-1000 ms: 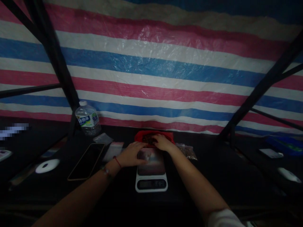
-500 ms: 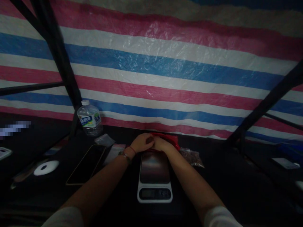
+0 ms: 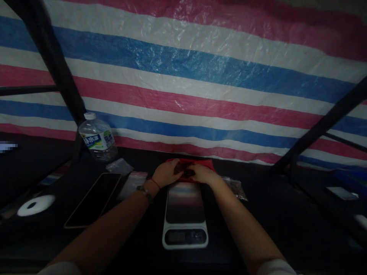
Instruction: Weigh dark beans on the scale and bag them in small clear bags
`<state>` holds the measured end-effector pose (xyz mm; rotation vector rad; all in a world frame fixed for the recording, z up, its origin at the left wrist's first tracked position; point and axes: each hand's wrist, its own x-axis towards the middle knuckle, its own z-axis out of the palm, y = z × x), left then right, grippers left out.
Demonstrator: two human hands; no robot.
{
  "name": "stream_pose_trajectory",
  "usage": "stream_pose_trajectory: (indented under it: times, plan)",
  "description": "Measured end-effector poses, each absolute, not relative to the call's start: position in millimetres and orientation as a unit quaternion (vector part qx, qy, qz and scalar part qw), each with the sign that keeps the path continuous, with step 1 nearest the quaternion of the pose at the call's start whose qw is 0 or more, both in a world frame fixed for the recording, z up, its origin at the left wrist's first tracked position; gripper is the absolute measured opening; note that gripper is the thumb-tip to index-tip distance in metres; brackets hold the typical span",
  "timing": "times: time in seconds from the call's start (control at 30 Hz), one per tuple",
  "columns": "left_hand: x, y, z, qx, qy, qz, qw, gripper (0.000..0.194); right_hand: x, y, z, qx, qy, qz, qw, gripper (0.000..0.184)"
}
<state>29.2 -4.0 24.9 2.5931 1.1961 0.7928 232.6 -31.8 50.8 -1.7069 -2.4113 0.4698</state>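
A red bag [image 3: 207, 164] with dark contents lies on the dark table just beyond a white kitchen scale [image 3: 185, 214]. Both hands reach into it. My left hand [image 3: 166, 173], with a red string and a bead bracelet at the wrist, has curled fingers at the bag's left side. My right hand [image 3: 203, 173] has its fingers bent into the dark contents at the middle. What the fingers hold is too dark to make out. The scale's platform is bare.
A phone [image 3: 93, 199] lies left of the scale, with small clear bags [image 3: 131, 182] beside it. A water bottle [image 3: 98, 138] stands at the back left. A white round object [image 3: 36, 204] sits far left. A filled clear packet [image 3: 236, 187] lies right of the red bag. A striped tarp forms the back wall.
My left hand left the scale's platform and moved forward to the red bag. The two hands, pressed together half a second ago, now sit slightly apart in the bag. The camera tilted down.
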Motion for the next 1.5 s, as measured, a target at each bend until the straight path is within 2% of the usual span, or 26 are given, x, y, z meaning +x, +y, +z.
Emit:
stream_pose_trajectory:
  times: [0.13, 0.2, 0.37, 0.43, 0.57, 0.73, 0.97, 1.17, 1.27, 1.4, 1.5]
  plan:
    - [31.6, -2.8, 21.6, 0.877, 0.38, 0.278, 0.096, 0.028, 226.6, -29.3, 49.4, -0.525, -0.835, 0.148, 0.079, 0.032]
    - [31.7, -1.3, 20.9, 0.883, 0.357, 0.292, 0.09, 0.026, 223.9, -28.0, 48.6, -0.519, -0.839, 0.139, 0.086, 0.03]
    - [27.3, 6.4, 18.2, 0.879, 0.337, 0.318, 0.111, 0.044, 226.0, -24.1, 45.5, -0.525, -0.83, 0.158, 0.101, 0.024]
    - [25.2, 9.2, 17.2, 0.873, 0.34, 0.331, 0.112, 0.045, 230.0, -21.7, 44.5, -0.524, -0.826, 0.17, 0.115, 0.023]
    - [24.6, 10.1, 17.3, 0.875, 0.338, 0.33, 0.103, 0.039, 234.7, -17.8, 45.0, -0.548, -0.803, 0.153, 0.177, 0.024]
    - [26.2, 8.7, 15.8, 0.889, 0.33, 0.289, 0.134, 0.042, 226.9, -18.4, 49.2, -0.586, -0.748, 0.143, 0.278, 0.016]
    - [27.0, 8.8, 12.3, 0.873, 0.347, 0.304, 0.159, 0.047, 209.1, -24.6, 50.8, -0.55, -0.728, 0.237, 0.334, 0.017]
    - [28.4, 7.7, 11.9, 0.873, 0.33, 0.315, 0.173, 0.047, 198.8, -30.8, 53.0, -0.531, -0.718, 0.227, 0.389, 0.016]
    - [28.7, 7.4, 10.9, 0.869, 0.33, 0.318, 0.189, 0.043, 196.6, -30.4, 55.4, -0.531, -0.727, 0.197, 0.388, 0.014]
    - [28.2, 5.6, 12.3, 0.857, 0.323, 0.36, 0.176, 0.037, 202.9, -28.2, 59.6, -0.57, -0.735, 0.123, 0.347, 0.029]
    - [27.6, 4.2, 13.3, 0.85, 0.325, 0.381, 0.163, 0.032, 214.1, -30.5, 59.1, -0.61, -0.749, 0.083, 0.245, 0.025]
